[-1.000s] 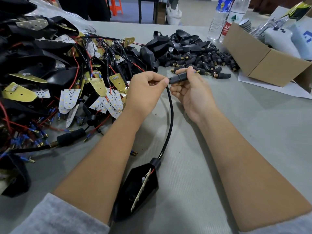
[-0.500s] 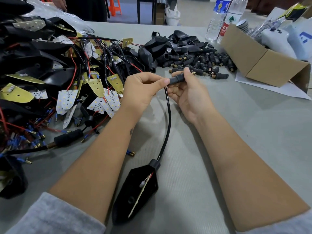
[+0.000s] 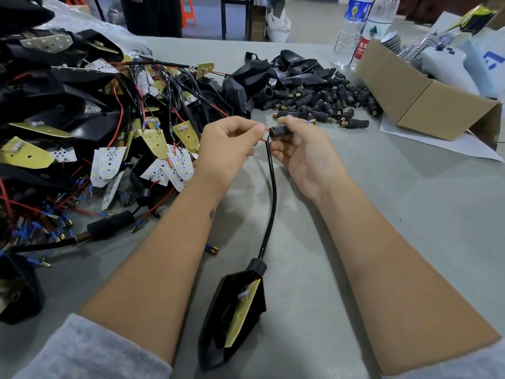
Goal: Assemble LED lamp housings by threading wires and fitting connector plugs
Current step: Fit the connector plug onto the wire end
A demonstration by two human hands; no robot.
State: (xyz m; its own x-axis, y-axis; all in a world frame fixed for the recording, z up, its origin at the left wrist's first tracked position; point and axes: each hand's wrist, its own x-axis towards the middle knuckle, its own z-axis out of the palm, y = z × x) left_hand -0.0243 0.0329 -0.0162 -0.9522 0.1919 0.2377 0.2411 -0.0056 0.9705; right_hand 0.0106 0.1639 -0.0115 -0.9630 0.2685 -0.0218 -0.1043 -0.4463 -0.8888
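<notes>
Black rubber is what we have between our fingers: our right hand pinches a short black connector plug between thumb and curled fingers, holding it level above the grey table. Our left hand sits just beside it, fingers curled and tips pressed together on a thin red wire that shows in the small gap between the two hands and runs to the plug's near end. A black cable drops from that same end of the plug, curves down between our forearms and enters the round collar of a black lamp housing, which lies on the table close to us with a yellow-backed LED board tilted inside it. To our left spreads a tangled pile of housings and boards with red and black leads and blue-sleeved terminals. Beyond our hands lies a heap of loose plugs with brass tips, mixed with empty black shells. A cardboard box rests open on its side to the right, on a white sheet, and two clear water bottles stand behind it. Grey sleeves cover our upper forearms.
</notes>
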